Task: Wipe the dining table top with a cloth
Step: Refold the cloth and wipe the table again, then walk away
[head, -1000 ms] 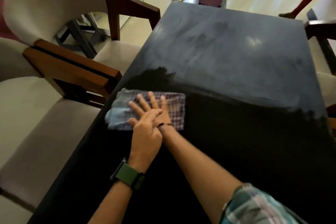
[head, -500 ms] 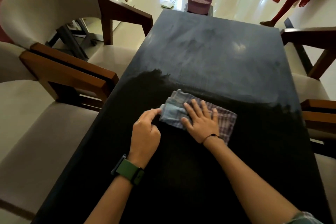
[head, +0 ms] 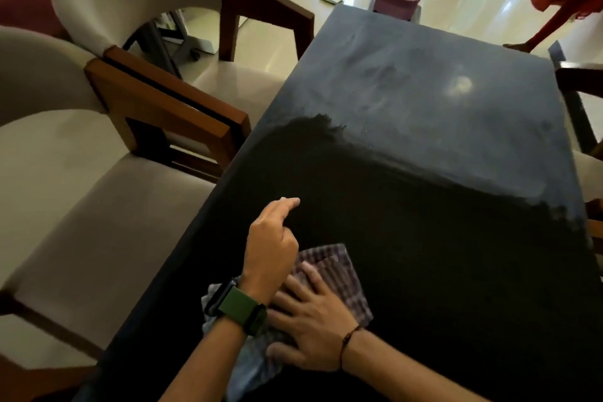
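Pressed flat on the checked cloth [head: 336, 274] with straight fingers: the right hand [head: 311, 326], holding nothing. Hung over the cloth's left part with loose, half-bent fingers and one finger poking far: the left hand [head: 272, 243], gripping nothing. Lay near the near left edge of the dark dining table [head: 424, 206]. Looked dark and shiny near, dull and grey far. Stood along the left: two padded chairs [head: 98, 157]. Sat beyond the far end: a purple tub [head: 398, 2].
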A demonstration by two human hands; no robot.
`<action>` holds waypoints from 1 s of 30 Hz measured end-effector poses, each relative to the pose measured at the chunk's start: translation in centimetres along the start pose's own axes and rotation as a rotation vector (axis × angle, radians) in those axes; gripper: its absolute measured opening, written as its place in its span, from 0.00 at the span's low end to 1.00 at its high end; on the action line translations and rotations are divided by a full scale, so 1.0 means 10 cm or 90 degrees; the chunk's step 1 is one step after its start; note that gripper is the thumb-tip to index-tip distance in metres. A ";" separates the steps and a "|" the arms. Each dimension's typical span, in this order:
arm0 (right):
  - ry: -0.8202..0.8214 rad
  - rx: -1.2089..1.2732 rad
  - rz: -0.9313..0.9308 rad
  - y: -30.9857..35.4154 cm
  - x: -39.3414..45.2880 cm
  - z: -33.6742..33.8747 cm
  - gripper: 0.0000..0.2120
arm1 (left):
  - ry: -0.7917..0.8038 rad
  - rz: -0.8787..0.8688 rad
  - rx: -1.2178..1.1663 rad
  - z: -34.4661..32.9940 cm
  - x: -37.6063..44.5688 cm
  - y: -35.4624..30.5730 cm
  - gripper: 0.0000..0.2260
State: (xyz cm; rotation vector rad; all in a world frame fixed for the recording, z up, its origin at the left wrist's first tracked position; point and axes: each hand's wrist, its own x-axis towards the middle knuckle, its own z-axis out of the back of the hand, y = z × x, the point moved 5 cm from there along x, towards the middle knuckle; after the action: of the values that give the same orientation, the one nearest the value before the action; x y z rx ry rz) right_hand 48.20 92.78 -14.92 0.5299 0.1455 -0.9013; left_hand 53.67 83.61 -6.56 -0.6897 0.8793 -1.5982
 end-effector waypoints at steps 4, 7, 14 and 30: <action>-0.086 -0.054 -0.147 -0.69 0.48 0.41 0.28 | -0.019 0.049 0.001 0.21 -0.02 0.24 0.20; -0.186 -0.057 -0.321 -1.29 0.89 0.79 0.28 | -0.060 0.047 0.008 0.35 -0.12 0.31 0.22; -0.182 -0.001 -0.360 -1.04 1.25 0.84 0.27 | -0.093 0.076 0.020 0.65 -0.49 0.47 0.22; -0.128 -0.021 -0.244 0.54 -0.24 -0.49 0.27 | -0.079 0.042 0.062 0.92 -1.45 0.46 0.21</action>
State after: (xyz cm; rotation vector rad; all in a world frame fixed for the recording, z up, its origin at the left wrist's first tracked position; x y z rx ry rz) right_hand 51.36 99.61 -16.31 0.3824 0.0796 -1.3177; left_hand 66.54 95.82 -5.07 -0.6771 0.7221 -1.5118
